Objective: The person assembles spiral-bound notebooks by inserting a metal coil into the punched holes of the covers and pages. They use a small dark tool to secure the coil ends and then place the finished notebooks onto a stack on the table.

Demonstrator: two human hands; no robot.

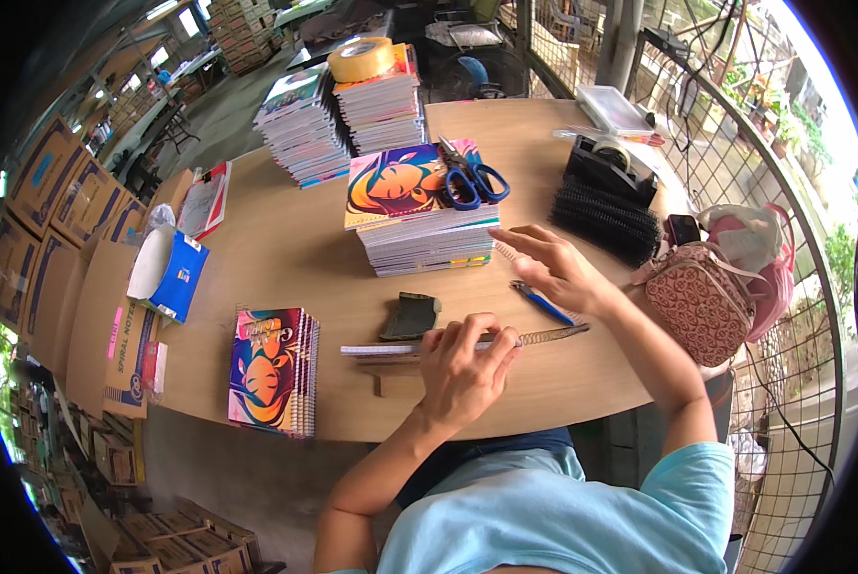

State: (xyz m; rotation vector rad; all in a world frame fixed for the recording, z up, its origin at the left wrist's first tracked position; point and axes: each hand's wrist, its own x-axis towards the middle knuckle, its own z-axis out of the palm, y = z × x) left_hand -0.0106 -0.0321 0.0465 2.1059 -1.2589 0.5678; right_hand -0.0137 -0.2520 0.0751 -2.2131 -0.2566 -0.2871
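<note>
My left hand (462,368) is closed over a narrow stack of white paper edges (376,350), its fingers bent and pressing down. Out of its right side runs a thin spiral binding coil (549,335) along a dark strip. My right hand (563,273) is raised to the right with fingers stretched out. Another pale coil (506,251) shows by its fingertips and partly disappears under the hand. Blue-handled pliers (544,304) lie just below that hand. A dark, block-like piece (412,316) lies beyond my left hand.
Blue-handled scissors (472,182) rest on a notebook stack (434,244). Taller stacks (381,110) carry a tape roll (362,59). Coil-bound notebooks (271,373) lie left. Black coils (606,220), a tape dispenser (613,167) and a patterned bag (702,301) stand right; cartons (70,201) left.
</note>
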